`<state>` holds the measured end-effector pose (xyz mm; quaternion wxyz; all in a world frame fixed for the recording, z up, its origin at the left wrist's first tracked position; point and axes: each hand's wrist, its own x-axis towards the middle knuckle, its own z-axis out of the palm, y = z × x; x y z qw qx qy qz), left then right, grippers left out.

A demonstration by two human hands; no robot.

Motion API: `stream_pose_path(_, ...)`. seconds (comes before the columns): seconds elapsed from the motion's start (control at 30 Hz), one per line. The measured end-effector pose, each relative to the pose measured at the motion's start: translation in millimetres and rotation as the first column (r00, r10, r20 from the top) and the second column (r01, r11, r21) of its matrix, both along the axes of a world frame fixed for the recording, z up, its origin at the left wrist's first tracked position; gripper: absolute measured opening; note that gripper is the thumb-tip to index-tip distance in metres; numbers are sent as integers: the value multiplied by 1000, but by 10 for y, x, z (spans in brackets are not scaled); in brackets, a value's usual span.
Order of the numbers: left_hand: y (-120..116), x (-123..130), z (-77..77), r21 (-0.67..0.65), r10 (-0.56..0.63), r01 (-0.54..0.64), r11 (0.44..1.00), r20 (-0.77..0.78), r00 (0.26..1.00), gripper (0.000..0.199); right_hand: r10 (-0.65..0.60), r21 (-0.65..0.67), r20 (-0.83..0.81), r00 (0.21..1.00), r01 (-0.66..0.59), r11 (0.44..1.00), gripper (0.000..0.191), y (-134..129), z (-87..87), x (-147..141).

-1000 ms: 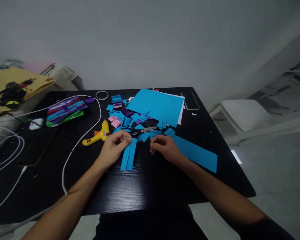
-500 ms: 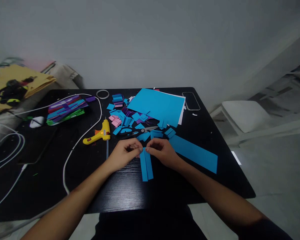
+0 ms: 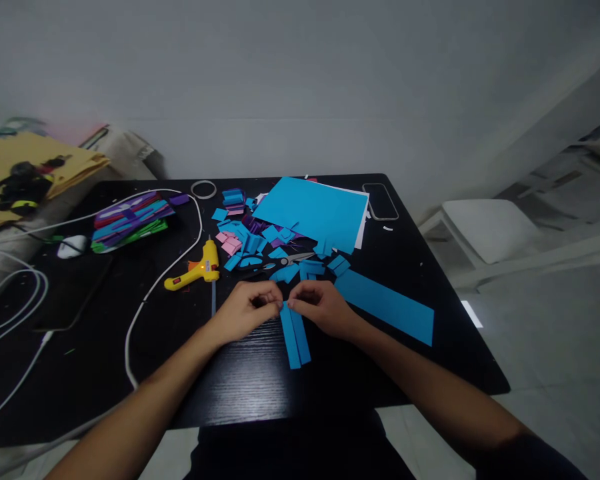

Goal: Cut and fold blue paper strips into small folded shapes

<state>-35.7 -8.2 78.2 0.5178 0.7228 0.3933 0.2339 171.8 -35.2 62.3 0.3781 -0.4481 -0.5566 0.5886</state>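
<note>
A narrow blue paper strip (image 3: 295, 339) with a lengthwise crease hangs toward me between my two hands, over the near part of the table. My left hand (image 3: 253, 307) pinches its upper left corner between thumb and fingers. At the upper right corner, my right hand (image 3: 323, 307) grips the same strip in a pinch. Just beyond the fingers lie small folded blue paper pieces (image 3: 311, 268) and scissors (image 3: 283, 263) with dark handles, partly covered by paper. A longer blue strip (image 3: 390, 305) lies flat to the right of my right hand.
A yellow glue gun (image 3: 200, 267) with a glue stick lies left of the paper pile. Behind are a large blue sheet (image 3: 313, 210), a phone (image 3: 381, 202) and a tape ring (image 3: 203, 190). White cables (image 3: 130, 333) cross the left side, near a stack of coloured paper (image 3: 130, 220).
The strip's lower end has swung slightly right and toward me. Both hands keep their pinch, with barely any movement.
</note>
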Motion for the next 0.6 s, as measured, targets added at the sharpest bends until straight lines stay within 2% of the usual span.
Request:
stream_pose_path(0.47,43,-57,58,-55,-40,39,998,-8,999,9,20,-59,-32,999,-22,998,18,11,10,-2)
stream_pose_path(0.6,82,-122,67,-66,-10,11,998,17,1000,10,-40,-9,-2,999,40,999,17,59,19,67)
